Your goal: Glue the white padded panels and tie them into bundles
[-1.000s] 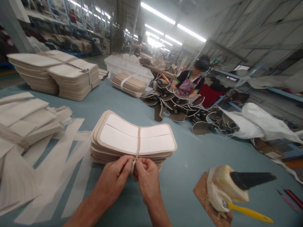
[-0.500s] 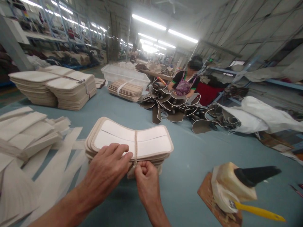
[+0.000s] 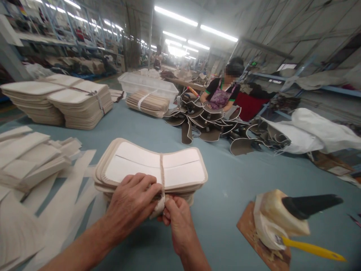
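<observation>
A bundle of curved, beige-edged panels with white tops (image 3: 138, 160) lies in front of me on the table. A narrow cloth tie (image 3: 161, 169) runs across its middle, with a loose pale end hanging at the near side. My left hand (image 3: 131, 199) rests against the bundle's front edge, its bent fingers closed at the tie; the thumb is hidden. Just to its right, my right hand (image 3: 180, 220) pinches the tie's lower end between thumb and fingers. The knot itself is mostly covered by fingers.
Pale fabric strips (image 3: 42, 162) lie at left, tied panel stacks (image 3: 81, 109) behind. Dark curved pieces (image 3: 208, 126) are heaped before a co-worker (image 3: 222, 94). At right stands a glue container (image 3: 269, 210) with a yellow-handled brush (image 3: 313, 249). A clear bin (image 3: 149, 83) sits farther back.
My right hand has shifted slightly right and down, turning as it pinches the tie. More of the tie's pale loose end shows between the hands. The view has shifted slightly.
</observation>
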`<action>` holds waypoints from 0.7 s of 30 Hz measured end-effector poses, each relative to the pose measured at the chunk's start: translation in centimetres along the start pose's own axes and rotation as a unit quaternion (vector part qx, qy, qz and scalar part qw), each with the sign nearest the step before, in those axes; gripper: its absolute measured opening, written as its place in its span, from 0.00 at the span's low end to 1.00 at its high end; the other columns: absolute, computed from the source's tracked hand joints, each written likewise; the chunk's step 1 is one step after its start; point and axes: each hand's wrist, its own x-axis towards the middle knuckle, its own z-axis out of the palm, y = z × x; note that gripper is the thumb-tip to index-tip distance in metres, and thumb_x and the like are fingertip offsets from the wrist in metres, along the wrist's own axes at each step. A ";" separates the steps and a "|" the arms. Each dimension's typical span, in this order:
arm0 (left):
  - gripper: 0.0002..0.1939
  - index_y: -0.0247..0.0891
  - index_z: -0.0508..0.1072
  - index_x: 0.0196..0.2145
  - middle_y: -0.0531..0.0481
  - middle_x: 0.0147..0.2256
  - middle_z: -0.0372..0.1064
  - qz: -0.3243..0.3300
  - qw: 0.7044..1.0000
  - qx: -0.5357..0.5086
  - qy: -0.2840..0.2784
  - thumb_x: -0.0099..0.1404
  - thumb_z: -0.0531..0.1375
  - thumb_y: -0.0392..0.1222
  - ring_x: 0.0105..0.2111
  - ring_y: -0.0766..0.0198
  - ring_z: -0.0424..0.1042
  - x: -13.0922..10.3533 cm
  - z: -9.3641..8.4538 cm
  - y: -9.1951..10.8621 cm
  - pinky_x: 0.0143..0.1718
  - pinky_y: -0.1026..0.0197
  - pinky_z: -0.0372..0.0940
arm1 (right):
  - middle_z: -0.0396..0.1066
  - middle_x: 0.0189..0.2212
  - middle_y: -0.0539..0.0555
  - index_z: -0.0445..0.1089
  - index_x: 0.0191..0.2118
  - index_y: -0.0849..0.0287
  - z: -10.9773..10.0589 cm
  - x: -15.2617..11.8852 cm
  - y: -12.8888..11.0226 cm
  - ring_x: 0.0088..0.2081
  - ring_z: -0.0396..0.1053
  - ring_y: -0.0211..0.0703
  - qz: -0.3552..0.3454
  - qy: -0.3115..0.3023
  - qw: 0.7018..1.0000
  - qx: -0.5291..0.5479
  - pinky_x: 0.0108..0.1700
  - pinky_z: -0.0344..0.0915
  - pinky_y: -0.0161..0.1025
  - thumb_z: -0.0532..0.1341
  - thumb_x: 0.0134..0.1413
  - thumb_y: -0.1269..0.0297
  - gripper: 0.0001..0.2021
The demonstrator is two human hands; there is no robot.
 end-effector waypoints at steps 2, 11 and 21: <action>0.10 0.42 0.74 0.38 0.50 0.36 0.75 0.002 0.999 -0.038 0.007 0.62 0.59 0.29 0.37 0.55 0.69 -0.2 0.1 0.2 0.40 0.54 0.56 | 0.49 0.15 0.39 0.55 0.21 0.53 0.0 0.0 -0.1 0.19 0.43 0.30 0.000 -0.023 1.000 0.018 0.23 0.48 0.33 0.64 0.49 0.48 0.21; 0.12 0.42 0.74 0.35 0.54 0.30 0.75 0.095 0.986 -0.129 -0.049 0.66 0.54 0.28 0.32 0.61 0.70 0.2 -0.8 -0.8 0.38 0.57 0.57 | 0.48 0.16 0.39 0.55 0.21 0.53 0.5 0.2 0.1 0.20 0.42 0.29 0.010 -0.010 0.999 0.043 0.24 0.46 0.33 0.68 0.45 0.45 0.24; 0.12 0.43 0.75 0.31 0.52 0.26 0.77 -0.234 0.925 -0.176 -0.241 0.65 0.54 0.48 0.28 0.58 0.74 5.1 -2.5 -1.4 0.29 0.60 0.55 | 0.55 0.15 0.39 0.60 0.24 0.55 1.2 0.1 1.0 0.18 0.49 0.29 0.006 0.056 0.998 0.033 0.29 0.61 0.34 0.68 0.43 0.44 0.22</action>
